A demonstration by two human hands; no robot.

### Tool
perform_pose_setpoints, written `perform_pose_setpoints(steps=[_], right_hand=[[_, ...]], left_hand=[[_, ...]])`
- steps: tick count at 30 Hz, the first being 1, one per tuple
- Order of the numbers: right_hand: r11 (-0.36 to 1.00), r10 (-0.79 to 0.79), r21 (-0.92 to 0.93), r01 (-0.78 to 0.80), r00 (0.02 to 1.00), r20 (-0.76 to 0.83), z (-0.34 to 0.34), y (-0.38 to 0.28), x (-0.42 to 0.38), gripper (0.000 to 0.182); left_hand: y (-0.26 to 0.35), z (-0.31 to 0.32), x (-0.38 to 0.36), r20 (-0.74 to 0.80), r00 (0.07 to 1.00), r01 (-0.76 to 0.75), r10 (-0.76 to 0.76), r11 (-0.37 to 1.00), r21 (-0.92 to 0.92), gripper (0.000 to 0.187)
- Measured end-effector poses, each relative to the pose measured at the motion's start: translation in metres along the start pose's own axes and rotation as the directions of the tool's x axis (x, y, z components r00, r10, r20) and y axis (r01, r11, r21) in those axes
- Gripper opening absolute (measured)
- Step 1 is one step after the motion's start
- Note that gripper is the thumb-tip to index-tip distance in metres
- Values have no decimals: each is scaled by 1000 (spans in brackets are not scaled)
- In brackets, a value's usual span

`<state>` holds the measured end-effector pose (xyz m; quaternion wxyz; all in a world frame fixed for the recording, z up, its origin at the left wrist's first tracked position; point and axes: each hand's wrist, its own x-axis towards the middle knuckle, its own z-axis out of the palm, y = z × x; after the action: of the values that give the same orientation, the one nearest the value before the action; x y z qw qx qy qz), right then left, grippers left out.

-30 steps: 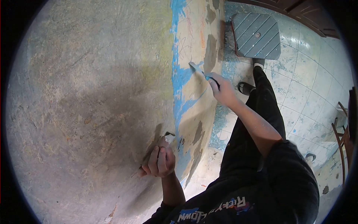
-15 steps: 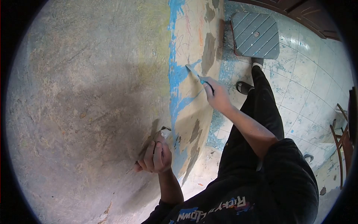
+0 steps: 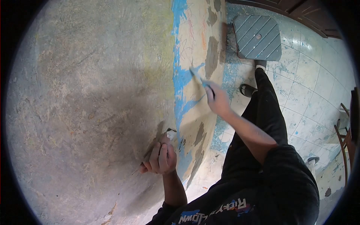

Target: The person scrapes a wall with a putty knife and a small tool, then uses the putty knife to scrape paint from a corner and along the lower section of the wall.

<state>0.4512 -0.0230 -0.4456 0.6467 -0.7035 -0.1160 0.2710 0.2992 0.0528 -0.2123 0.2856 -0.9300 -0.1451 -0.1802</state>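
Note:
My right hand [image 3: 217, 99] is closed round the handle of a scraper [image 3: 198, 77], whose tip lies on the blue paint patch [image 3: 183, 78] of the wall. Blue paint runs in a ragged strip between the bare grey wall [image 3: 90, 90] and a cream section [image 3: 193, 48]. Lower down, my left hand [image 3: 161, 157] is closed with its fingers curled round a small tool with a pale, smeared end [image 3: 170, 134], held close to the grey wall. The rest of that tool is hidden by the fingers.
A grey, paint-spotted step stool [image 3: 258, 37] stands at the upper right on the tiled floor [image 3: 303, 71]. Below it are my legs and sandals [image 3: 246, 90]. Dark wooden furniture [image 3: 307, 15] is at the top right, and wooden legs [image 3: 343, 150] show at the right edge.
The view has shifted slightly, so the wall and stool sit a little further right and down. The scraper in my right hand remains near the same blue patch.

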Motion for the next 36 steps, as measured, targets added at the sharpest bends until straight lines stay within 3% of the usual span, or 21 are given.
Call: perform_pose_setpoints(steps=[4,8,13,17,20,22,25,28,31,34,36], right_hand=[[999,-8,41,10,999,-41,-5,-9,35,22],[999,-44,3,44,999,-10,-2,4,-6,24],[1000,-18,-4,18,999,-39,-5,-1,44,26],[999,-43,-10,43,999,18,-10,5,22,26],[1000,-23,-18,25,997,79,-8,4,-10,27],[999,6,-50,-3,998,59,-9,2,5,27],[996,-71,-63,70,997,-6,-14,6,54,28],[997,-38,-58,42,997,65,-26,3,57,28],[990,-136,-35,139,988,69,-12,16,-3,27],[999,-11,-29,16,987,162,-19,-2,-9,26],[999,-13,-34,21,979,201,-25,1,-3,27]], left_hand=[[1,0,6,-23,1000,3,-3,1000,11,30],[-2,5,-1,-57,998,-21,21,1000,2,26],[3,2,10,-44,998,-48,49,999,26,45],[3,5,9,-50,998,-39,42,998,48,49],[-3,7,-3,-80,994,-81,79,997,-21,26],[-3,8,-2,-74,993,-90,88,996,-15,28],[0,6,3,-60,996,-67,66,998,-14,30],[2,1,5,-30,998,-48,48,998,-26,30],[-1,4,3,-50,997,-58,57,998,-28,29],[-1,6,5,-74,996,-60,57,997,-47,29],[-1,5,5,-73,996,-56,53,997,-43,29]])
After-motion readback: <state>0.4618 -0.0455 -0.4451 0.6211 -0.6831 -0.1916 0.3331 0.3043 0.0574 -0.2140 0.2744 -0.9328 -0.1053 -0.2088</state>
